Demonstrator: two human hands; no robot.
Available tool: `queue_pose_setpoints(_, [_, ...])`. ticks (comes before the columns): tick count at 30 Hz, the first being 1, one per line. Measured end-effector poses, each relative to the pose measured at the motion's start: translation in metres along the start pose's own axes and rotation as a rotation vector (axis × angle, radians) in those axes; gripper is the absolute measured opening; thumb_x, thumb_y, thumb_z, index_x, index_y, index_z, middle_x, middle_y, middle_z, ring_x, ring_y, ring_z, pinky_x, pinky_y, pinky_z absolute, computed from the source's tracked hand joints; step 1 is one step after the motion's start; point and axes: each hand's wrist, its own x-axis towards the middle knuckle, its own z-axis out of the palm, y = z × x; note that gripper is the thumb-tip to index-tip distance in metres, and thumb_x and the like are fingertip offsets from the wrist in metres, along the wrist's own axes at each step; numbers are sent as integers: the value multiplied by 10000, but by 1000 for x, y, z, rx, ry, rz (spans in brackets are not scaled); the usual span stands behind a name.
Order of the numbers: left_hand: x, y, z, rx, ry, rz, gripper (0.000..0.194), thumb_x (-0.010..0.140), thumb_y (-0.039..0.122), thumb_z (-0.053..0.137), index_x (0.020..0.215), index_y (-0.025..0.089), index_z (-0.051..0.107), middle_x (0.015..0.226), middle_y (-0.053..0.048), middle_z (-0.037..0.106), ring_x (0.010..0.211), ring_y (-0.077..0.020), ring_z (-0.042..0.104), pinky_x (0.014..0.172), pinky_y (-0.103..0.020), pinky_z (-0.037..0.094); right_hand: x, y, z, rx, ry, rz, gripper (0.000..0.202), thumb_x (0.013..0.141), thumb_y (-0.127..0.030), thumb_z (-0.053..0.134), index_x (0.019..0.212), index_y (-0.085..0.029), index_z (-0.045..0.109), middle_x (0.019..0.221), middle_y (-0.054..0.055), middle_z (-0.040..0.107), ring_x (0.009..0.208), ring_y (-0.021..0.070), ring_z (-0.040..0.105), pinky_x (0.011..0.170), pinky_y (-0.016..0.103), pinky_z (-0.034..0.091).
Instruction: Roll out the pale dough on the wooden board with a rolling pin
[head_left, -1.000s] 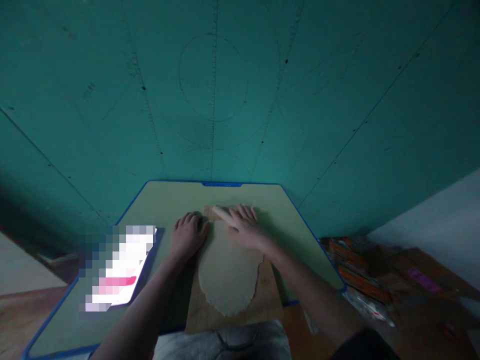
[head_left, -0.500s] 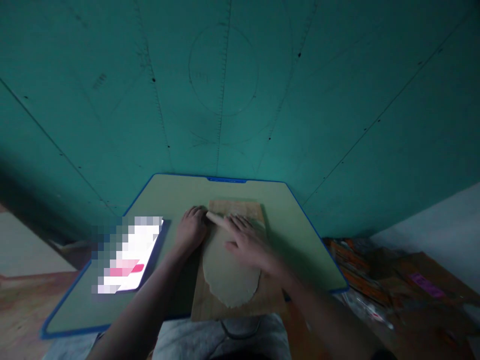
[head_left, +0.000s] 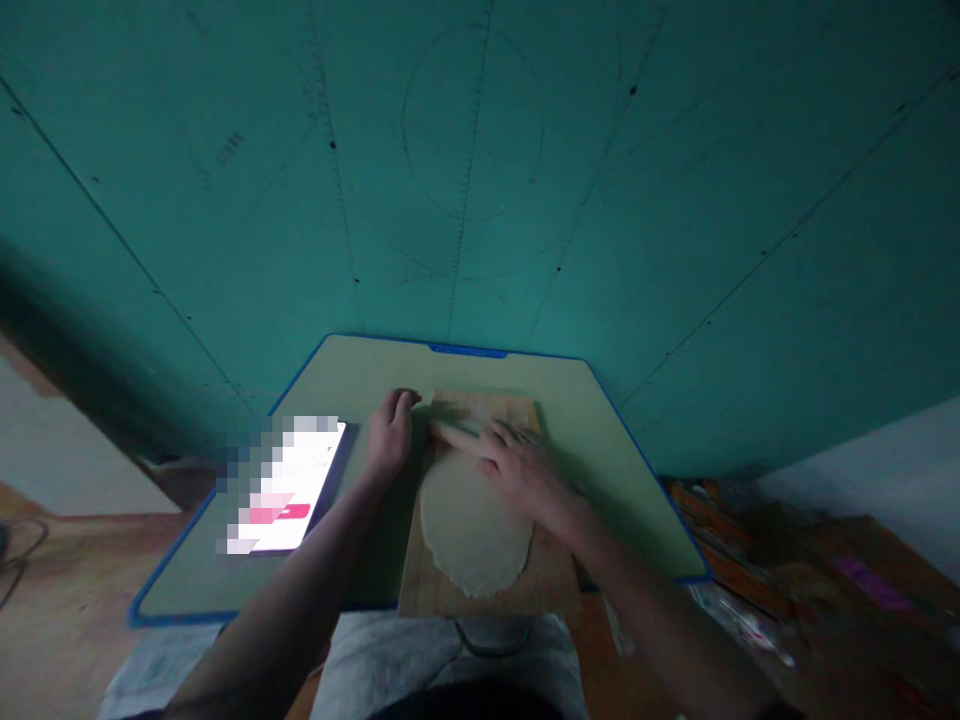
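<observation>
A flattened sheet of pale dough (head_left: 476, 525) lies on a wooden board (head_left: 420, 590) in front of me. Across its far part rests a light rolling pin (head_left: 456, 438), slightly slanted. My right hand (head_left: 521, 475) is over the pin's right part, fingers on the far side and thumb on the near side; that end of the pin is hidden. Just left of the board, my left hand (head_left: 391, 432) is held near the pin's left end, apart from it, with loosely bent fingers and nothing visible in them.
The board sits on a pale folding table (head_left: 600, 450) with a blue rim. A bright-screened tablet (head_left: 300, 490), partly pixelated, lies on the left side. Behind stands a green wall (head_left: 472, 180) with drawn lines. Cardboard boxes (head_left: 847, 570) are on the floor at right.
My left hand has come off the left end of the rolling pin. My right hand stays on the pin. The whole view has shifted a little.
</observation>
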Motion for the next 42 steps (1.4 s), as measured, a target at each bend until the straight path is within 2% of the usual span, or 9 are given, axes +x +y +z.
queue_pose_setpoints(4, [-1,1,0,-83,43,-43,363,909,469,345,867,221,606,920,-80,735,901,-235,693,784,-342,556,0,2,-4,16,0,-49,317,1006,-159,519,1309,-171,612,1461,161,595,1366,289,543,1150,497,432])
queue_pose_setpoints(9, [-1,1,2,-131,62,-85,331,896,463,386,830,224,605,856,-63,710,843,-223,676,728,-321,533,-47,-20,4,4,28,-143,371,986,-101,476,1306,-217,623,1385,136,657,1319,275,588,1145,487,454])
queue_pose_setpoints(13, [-1,4,3,-150,52,-94,315,877,457,399,809,224,599,812,-53,691,794,-218,660,716,-324,519,-68,-35,6,-3,13,-160,351,1004,-294,573,1340,-206,624,1474,169,592,1388,316,529,1168,535,426])
queue_pose_setpoints(17, [-1,8,0,-167,45,-91,270,849,429,426,795,222,591,775,-41,674,758,-210,641,697,-316,503,-36,-44,-1,17,-17,-138,616,987,-537,588,1466,-151,540,1568,211,483,1442,365,456,1187,572,373])
queue_pose_setpoints(22, [0,10,-5,-191,49,-108,242,826,411,441,800,217,584,739,-31,647,691,-196,619,631,-298,481,22,-48,-7,16,-69,-95,471,1095,-439,365,1355,-158,640,1512,167,554,1441,288,463,1215,486,326])
queue_pose_setpoints(25, [0,10,-6,-202,60,-117,236,823,407,440,801,218,580,721,-24,640,669,-190,611,613,-291,468,15,-50,-5,28,-73,-154,463,1097,-408,371,1411,-154,598,1529,160,541,1447,282,455,1229,480,309])
queue_pose_setpoints(32, [0,11,0,-236,55,-129,246,824,399,481,738,214,618,639,-6,622,637,-181,596,607,-280,459,-54,-56,6,10,-33,-286,696,1008,-538,552,1566,-149,407,1612,180,433,1497,332,378,1236,534,315])
queue_pose_setpoints(39, [2,17,-9,-289,90,-158,203,762,366,475,708,217,602,572,4,599,559,-167,568,539,-264,430,32,-33,-3,13,-70,-76,525,1097,-428,349,1490,-130,530,1654,200,345,1535,324,318,1240,515,294])
queue_pose_setpoints(42, [4,16,-13,-318,132,-189,216,746,387,461,717,216,590,564,4,600,533,-165,571,524,-263,438,30,-36,-4,17,-97,-77,514,1096,-389,349,1496,-119,524,1648,204,355,1533,327,323,1241,514,297])
